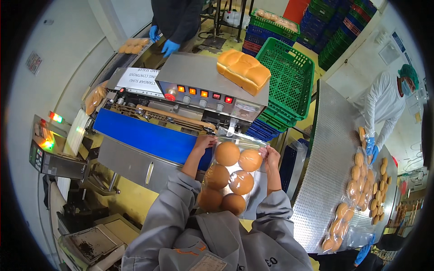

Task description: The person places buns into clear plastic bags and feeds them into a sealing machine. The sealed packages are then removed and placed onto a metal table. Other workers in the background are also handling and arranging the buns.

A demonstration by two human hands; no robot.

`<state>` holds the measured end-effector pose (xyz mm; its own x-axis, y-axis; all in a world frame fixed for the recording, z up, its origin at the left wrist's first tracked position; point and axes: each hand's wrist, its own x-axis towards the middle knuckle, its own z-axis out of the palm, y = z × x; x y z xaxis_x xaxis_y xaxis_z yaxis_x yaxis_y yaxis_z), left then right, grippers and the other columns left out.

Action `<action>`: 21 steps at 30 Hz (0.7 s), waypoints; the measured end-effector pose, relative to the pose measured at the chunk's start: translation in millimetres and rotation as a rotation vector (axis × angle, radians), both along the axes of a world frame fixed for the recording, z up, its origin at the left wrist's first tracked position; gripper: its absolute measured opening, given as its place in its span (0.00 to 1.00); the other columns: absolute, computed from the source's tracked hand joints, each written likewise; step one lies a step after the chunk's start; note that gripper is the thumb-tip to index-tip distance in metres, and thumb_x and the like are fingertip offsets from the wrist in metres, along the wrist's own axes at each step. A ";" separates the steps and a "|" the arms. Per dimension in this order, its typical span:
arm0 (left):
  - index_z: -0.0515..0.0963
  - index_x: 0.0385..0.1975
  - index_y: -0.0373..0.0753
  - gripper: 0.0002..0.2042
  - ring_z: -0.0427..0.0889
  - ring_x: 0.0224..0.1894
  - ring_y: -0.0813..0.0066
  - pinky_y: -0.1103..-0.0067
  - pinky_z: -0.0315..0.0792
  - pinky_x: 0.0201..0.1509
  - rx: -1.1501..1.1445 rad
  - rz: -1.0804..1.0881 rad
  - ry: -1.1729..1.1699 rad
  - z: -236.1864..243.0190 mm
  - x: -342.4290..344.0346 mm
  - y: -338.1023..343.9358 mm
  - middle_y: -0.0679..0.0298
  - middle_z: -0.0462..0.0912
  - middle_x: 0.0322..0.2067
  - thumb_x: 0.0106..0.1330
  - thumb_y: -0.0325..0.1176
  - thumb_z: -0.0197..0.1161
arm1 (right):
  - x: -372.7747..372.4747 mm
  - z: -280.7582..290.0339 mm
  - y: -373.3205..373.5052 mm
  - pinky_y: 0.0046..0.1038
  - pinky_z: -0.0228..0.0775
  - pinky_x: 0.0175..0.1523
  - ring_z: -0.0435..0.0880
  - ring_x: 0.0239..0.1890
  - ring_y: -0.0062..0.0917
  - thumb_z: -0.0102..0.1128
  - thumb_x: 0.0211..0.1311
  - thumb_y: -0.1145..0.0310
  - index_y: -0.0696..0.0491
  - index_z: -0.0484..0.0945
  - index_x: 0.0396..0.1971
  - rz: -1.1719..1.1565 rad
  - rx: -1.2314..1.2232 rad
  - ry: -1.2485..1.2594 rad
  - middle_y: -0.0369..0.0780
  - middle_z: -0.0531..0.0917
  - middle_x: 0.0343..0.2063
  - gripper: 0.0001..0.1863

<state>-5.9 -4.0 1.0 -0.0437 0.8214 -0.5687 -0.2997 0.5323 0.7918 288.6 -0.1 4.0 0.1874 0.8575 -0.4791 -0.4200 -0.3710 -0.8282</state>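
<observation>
A clear plastic bag of round golden buns [228, 154] hangs in front of my chest, its flat top edge up against the end of a band sealer [199, 83]. My left hand [206, 142] pinches the bag's upper left corner, close to the sealer's feed end. At the upper right corner, my right hand [271, 157] grips the plastic film between thumb and fingers. Several buns lie in two columns inside the bag. Just left of the bag runs the sealer's blue conveyor belt [140, 134].
A bread loaf [244, 70] rests on the sealer, beside stacked green crates [289, 77]. To the right, a metal table [318, 180] bears bagged buns [339, 226], where a person in white [384, 104] works. Another gloved person [176, 22] stands beyond the sealer. A lit machine [56, 156] stands left.
</observation>
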 end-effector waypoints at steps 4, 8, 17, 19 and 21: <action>0.77 0.28 0.38 0.08 0.76 0.28 0.78 0.80 0.68 0.35 0.019 0.038 0.051 -1.1 -22.2 0.1 0.65 0.79 0.26 0.50 0.33 0.60 | -18.2 -5.0 12.2 0.19 0.69 0.24 0.79 0.22 0.25 0.44 0.59 0.70 0.62 0.71 0.27 0.036 0.019 0.042 0.46 0.79 0.25 0.10; 0.77 0.30 0.37 0.08 0.75 0.29 0.79 0.80 0.68 0.36 0.020 0.050 0.101 1.3 -46.1 -3.1 0.65 0.79 0.28 0.51 0.32 0.59 | -45.2 -8.7 22.2 0.22 0.73 0.27 0.79 0.22 0.27 0.46 0.58 0.71 0.61 0.71 0.25 0.030 0.006 0.089 0.46 0.79 0.23 0.09; 0.75 0.36 0.36 0.12 0.75 0.33 0.80 0.83 0.66 0.39 -0.013 0.132 0.149 -3.5 -104.5 -7.9 0.66 0.79 0.30 0.54 0.33 0.57 | -107.3 -9.9 30.8 0.21 0.71 0.26 0.77 0.19 0.24 0.49 0.57 0.71 0.62 0.71 0.26 0.077 0.035 0.022 0.44 0.77 0.20 0.08; 0.75 0.36 0.37 0.12 0.74 0.33 0.81 0.84 0.66 0.38 0.007 0.133 0.195 -1.1 -114.3 -9.6 0.67 0.78 0.31 0.54 0.35 0.58 | -119.0 -11.9 27.7 0.20 0.71 0.25 0.76 0.19 0.22 0.51 0.57 0.68 0.60 0.71 0.25 0.035 0.033 -0.002 0.41 0.76 0.19 0.09; 0.75 0.37 0.37 0.13 0.73 0.34 0.83 0.85 0.65 0.38 0.023 0.131 0.228 4.3 -125.4 -15.1 0.69 0.77 0.32 0.54 0.37 0.59 | -129.1 -11.5 21.4 0.18 0.71 0.25 0.75 0.19 0.20 0.52 0.57 0.65 0.57 0.72 0.24 -0.047 0.010 -0.004 0.36 0.75 0.16 0.11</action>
